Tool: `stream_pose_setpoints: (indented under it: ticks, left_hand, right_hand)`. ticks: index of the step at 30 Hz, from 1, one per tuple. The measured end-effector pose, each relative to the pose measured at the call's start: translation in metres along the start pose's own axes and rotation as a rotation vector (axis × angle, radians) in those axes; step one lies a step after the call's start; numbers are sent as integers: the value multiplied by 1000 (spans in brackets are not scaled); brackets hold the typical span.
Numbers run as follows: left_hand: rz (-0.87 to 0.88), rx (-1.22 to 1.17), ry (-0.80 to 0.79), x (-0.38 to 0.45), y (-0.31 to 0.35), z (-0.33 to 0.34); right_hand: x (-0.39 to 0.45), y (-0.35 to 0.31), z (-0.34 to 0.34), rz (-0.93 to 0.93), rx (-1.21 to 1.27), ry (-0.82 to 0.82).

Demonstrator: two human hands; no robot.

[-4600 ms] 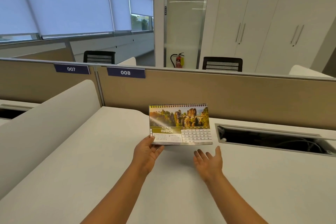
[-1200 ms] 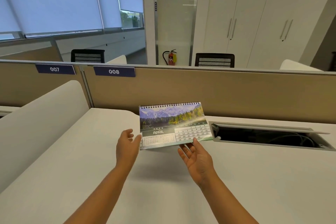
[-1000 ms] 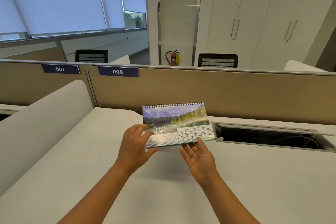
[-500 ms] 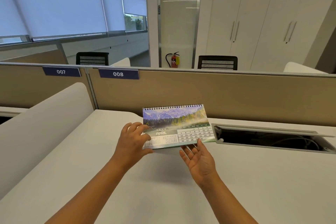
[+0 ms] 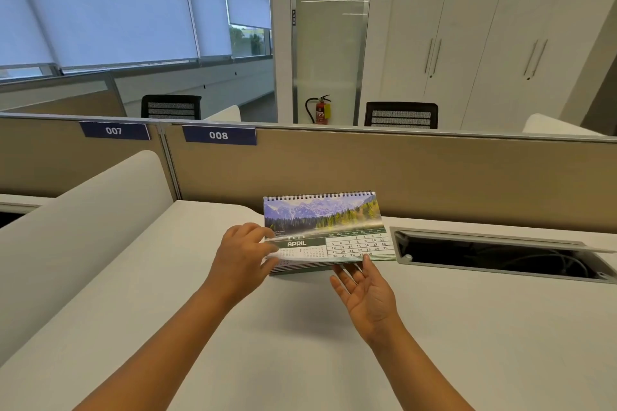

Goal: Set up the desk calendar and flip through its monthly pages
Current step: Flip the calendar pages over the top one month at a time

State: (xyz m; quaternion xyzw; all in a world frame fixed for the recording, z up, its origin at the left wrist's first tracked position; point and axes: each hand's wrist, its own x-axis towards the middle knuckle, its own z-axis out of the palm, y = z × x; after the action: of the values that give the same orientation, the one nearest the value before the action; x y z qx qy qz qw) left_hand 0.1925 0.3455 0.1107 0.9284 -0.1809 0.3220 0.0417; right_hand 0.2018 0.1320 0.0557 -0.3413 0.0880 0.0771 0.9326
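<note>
A spiral-bound desk calendar point(image 5: 329, 227) stands upright on the white desk point(image 5: 300, 344), showing the APRIL page with a mountain-lake photo. My left hand point(image 5: 242, 255) pinches the lower left corner of that page, which is lifted and curling away from the pages beneath. My right hand point(image 5: 365, 292) is palm-up with fingers spread, its fingertips touching the calendar's bottom edge at the right.
A tan partition point(image 5: 400, 173) with labels 007 and 008 runs behind the desk. An open cable tray point(image 5: 500, 255) lies right of the calendar. A white rounded divider point(image 5: 83, 227) borders the left. Chairs, cabinets and a fire extinguisher point(image 5: 320, 109) stand beyond.
The page changed from MARCH to APRIL. My left hand reached in, took the APRIL page's lower left corner and has lifted it. My right hand stays at the bottom edge.
</note>
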Motion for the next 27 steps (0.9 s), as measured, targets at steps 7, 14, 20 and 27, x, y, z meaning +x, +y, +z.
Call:
stream_pose_setpoints:
  ticks: [7, 14, 20, 27]
  left_hand:
    - [115, 93, 53, 3, 1, 1]
    - [-14, -22, 158, 24, 2, -9]
    - [-405, -367, 278, 67, -8, -13]
    - [-725, -641, 355, 126, -24, -7]
  right_hand:
    - [-1, 1, 0, -1, 2, 5]
    - [0, 1, -1, 9, 25, 8]
    - [-1, 3, -2, 9, -6, 2]
    - [-2, 2, -6, 20, -39, -30]
